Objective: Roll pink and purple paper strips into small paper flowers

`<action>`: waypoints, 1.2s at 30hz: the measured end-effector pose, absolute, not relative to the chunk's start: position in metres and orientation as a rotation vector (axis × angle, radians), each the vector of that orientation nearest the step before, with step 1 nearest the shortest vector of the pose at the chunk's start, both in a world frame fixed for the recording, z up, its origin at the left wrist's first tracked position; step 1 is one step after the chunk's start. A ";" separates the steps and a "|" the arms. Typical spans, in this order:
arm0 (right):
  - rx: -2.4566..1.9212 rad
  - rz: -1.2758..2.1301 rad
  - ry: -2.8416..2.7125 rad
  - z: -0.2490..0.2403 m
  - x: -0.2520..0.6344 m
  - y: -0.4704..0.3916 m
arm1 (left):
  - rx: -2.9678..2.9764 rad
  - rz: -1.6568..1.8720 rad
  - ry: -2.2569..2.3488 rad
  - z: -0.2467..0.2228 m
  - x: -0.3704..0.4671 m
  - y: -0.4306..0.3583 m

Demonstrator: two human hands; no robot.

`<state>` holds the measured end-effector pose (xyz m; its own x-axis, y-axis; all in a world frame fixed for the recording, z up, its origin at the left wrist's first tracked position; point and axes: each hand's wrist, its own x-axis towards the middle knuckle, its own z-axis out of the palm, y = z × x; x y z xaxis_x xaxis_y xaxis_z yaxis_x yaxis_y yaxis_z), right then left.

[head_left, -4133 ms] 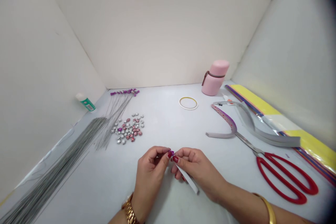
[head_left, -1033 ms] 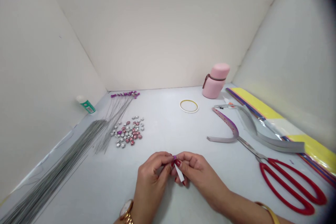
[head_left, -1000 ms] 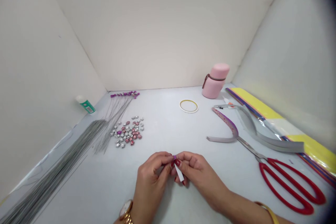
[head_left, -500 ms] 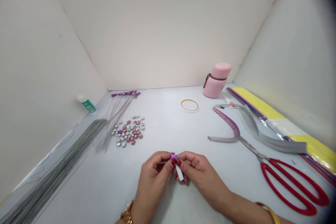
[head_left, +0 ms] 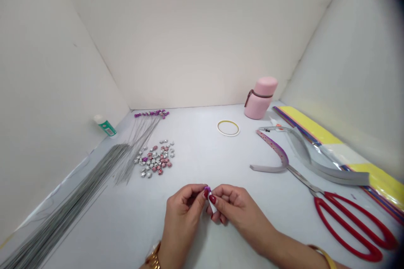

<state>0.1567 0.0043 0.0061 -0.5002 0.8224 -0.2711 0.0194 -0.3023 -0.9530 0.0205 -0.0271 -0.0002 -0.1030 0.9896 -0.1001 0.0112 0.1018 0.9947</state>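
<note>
A narrow paper strip (head_left: 212, 204), shiny purple where it is folded at the top and white along its loose tail, is between my hands near the front of the table. My left hand (head_left: 187, 208) pinches the purple folded end between thumb and forefinger. My right hand (head_left: 235, 206) has its thumb against the white tail just below the fold, with its other fingers curled behind. Ahead and to the left lies a cluster of small folded paper stars (head_left: 156, 159) in silver, pink and purple.
At left lie a bundle of grey wires (head_left: 78, 197), purple-tipped wire stems (head_left: 151, 113) and a glue stick (head_left: 105, 125). A tape ring (head_left: 228, 134) and pink flask (head_left: 260, 98) stand farther back. Red-handled scissors (head_left: 350, 218), curved paper strips (head_left: 337, 174) and yellow packets (head_left: 315, 128) occupy the right.
My right thumb has slid slightly apart from the left one, down onto the white tail. The purple fold has tilted a little left, and its tail has swung slightly left.
</note>
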 end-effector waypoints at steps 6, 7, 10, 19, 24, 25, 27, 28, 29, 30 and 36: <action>-1.086 1.878 -1.320 0.006 0.156 0.004 | 1.466 1.191 1.463 0.003 0.017 -0.030; -1.077 1.879 -1.307 0.006 0.156 0.005 | 1.563 1.185 1.473 0.003 0.016 -0.030; -1.081 1.863 -1.273 0.006 0.157 0.006 | 1.744 1.165 1.437 0.004 0.015 -0.030; -1.038 1.881 -1.333 0.004 0.157 0.006 | 1.311 1.191 1.297 0.003 0.016 -0.025; -1.054 1.885 -1.327 0.003 0.156 0.006 | 1.299 1.257 1.322 0.002 0.015 -0.024; -1.056 1.893 -1.325 0.003 0.156 0.006 | 1.249 1.265 1.332 0.001 0.015 -0.024; -1.067 1.896 -1.341 0.002 0.156 0.005 | 1.115 1.258 1.342 0.000 0.015 -0.023; -1.070 1.892 -1.354 0.002 0.156 0.005 | 1.046 1.246 1.345 0.000 0.015 -0.023; -1.071 1.889 -1.367 0.002 0.156 0.005 | 0.990 1.235 1.343 -0.001 0.016 -0.022; -1.070 1.889 -1.376 0.002 0.156 0.005 | 0.952 1.229 1.341 -0.001 0.016 -0.022; -1.079 1.914 -1.358 0.004 0.155 0.005 | 0.915 1.263 1.360 -0.002 0.019 -0.022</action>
